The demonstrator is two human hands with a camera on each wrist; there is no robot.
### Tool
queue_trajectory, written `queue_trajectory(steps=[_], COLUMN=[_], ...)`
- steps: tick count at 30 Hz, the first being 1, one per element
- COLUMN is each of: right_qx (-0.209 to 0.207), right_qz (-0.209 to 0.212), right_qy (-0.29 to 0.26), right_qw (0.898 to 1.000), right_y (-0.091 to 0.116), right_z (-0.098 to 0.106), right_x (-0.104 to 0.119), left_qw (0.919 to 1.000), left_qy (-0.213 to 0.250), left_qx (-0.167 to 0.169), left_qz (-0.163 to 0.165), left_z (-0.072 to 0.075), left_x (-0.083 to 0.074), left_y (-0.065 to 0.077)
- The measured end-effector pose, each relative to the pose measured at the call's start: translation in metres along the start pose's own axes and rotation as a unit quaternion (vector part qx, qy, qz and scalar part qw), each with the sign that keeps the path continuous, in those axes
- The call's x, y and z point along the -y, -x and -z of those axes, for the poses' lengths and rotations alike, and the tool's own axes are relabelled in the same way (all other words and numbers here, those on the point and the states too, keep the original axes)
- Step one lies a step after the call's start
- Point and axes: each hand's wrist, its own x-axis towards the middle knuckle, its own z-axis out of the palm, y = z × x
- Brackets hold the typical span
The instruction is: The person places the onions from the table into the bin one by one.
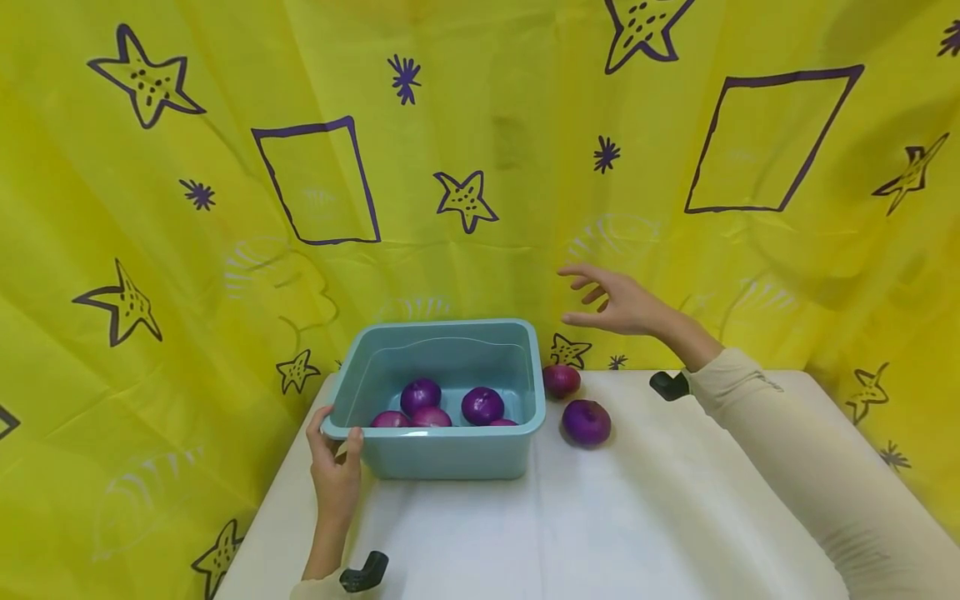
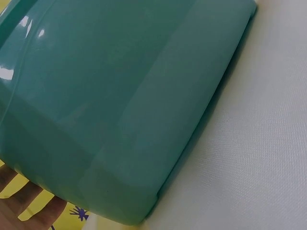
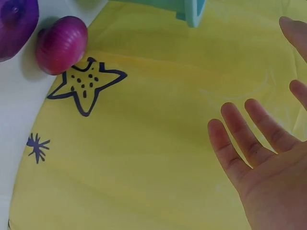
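Right hand (image 1: 611,302) hovers empty with fingers spread; two onions on the table — nearer onion (image 1: 561,380), farther onion (image 1: 587,421) — lie below it. Left hand (image 1: 337,467) apparently grips the tub (image 1: 450,457) corner.

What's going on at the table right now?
A person's left hand grips the near left corner of a teal tub on the white table. Several red onions lie inside it. Two more onions sit on the table just right of the tub, apart from it. The right hand hangs open in the air above and behind those two, holding nothing.
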Motion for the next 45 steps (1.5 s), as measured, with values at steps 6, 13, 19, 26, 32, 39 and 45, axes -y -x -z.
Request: queue_trajectory(steps=[6,13,19,26,32,39,45], right_qx=[0.008,0.025,0.042,0.078,0.122,0.164,0.171], right_qz=[-0.005,-0.011,-0.018,-0.038,-0.059,-0.081,-0.085], right_qy=[-0.001,-0.009,-0.016,-0.044,-0.071,-0.101,-0.131], right_qw=[1.000,1.000,0.999,0.995,0.988,0.978,0.973], right_y=[0.009,0.025,0.044,0.063,0.077,0.087,0.091], right_z=[-0.003,-0.019,-0.038,-0.060,-0.079,-0.097,-0.110], right_x=[-0.007,-0.025,-0.041,-0.053,-0.063,-0.074,-0.078], left_qw=[1.0000,0.9999,0.9999,0.9999,0.9999,0.9997,0.9998], left_qy=[0.003,0.007,0.007,0.007,0.013,0.023,0.017], left_qx=[0.000,0.003,0.004,-0.001,-0.004,-0.002,-0.005], left_qz=[0.005,0.009,0.012,0.007,-0.002,-0.010,-0.009], left_z=[0.001,0.001,0.001,0.001,0.000,-0.001,-0.001], left_x=[0.002,0.003,0.001,0.000,0.000,-0.003,-0.001], left_y=[0.000,0.000,0.001,0.000,0.000,0.000,-0.001])
